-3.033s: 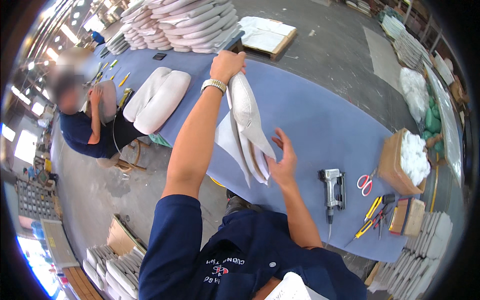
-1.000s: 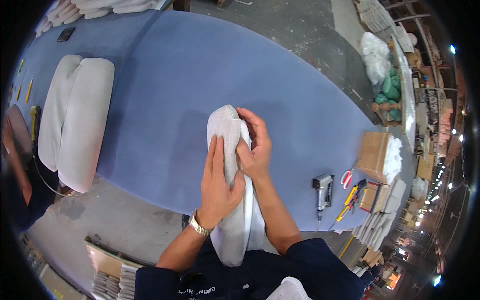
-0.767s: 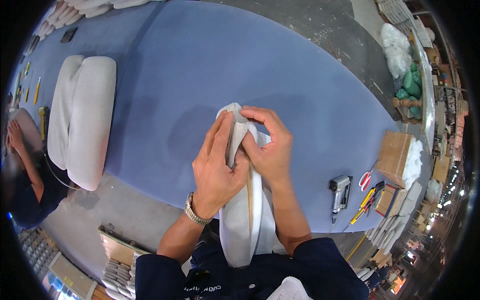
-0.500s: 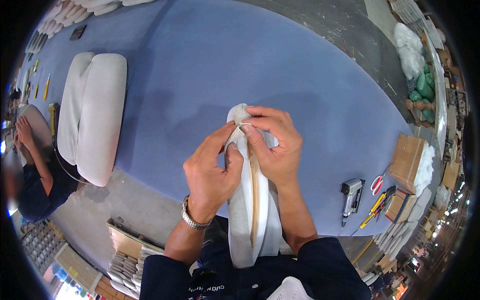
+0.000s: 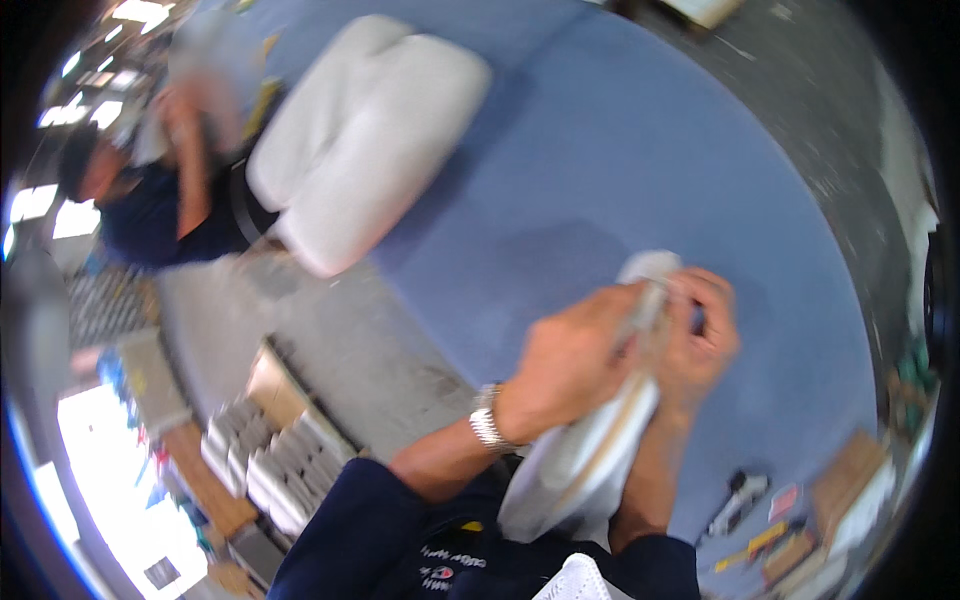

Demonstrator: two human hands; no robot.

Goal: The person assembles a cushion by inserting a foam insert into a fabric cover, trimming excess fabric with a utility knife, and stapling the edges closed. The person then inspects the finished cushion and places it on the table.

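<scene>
A narrow padded piece in a pale grey fabric cover [image 5: 545, 480] stands upright against my front. Down its open side runs a tan wooden strip [image 5: 612, 432], with white padding beside it. My left hand [image 5: 575, 350], a metal watch on its wrist, is closed and pinches the cover's edge near the top end. My right hand [image 5: 702, 340] curls round the other side of the same end, its fingers closed on the fabric. Motion blur smears both sets of fingertips.
Two pale grey cushions [image 5: 380, 140] lie on the blue table [image 5: 740, 180] at the left. Another person [image 5: 170, 205] works beyond them. A staple gun [image 5: 738, 503], yellow-handled tools [image 5: 765, 540] and a cardboard box [image 5: 850, 475] are at lower right. Stacked grey pads [image 5: 290, 470] stand lower left.
The whole view has swung, so hands and padded piece now appear further right and tilted. Both hands stay at the piece's top end; my right fingers have curled in more tightly.
</scene>
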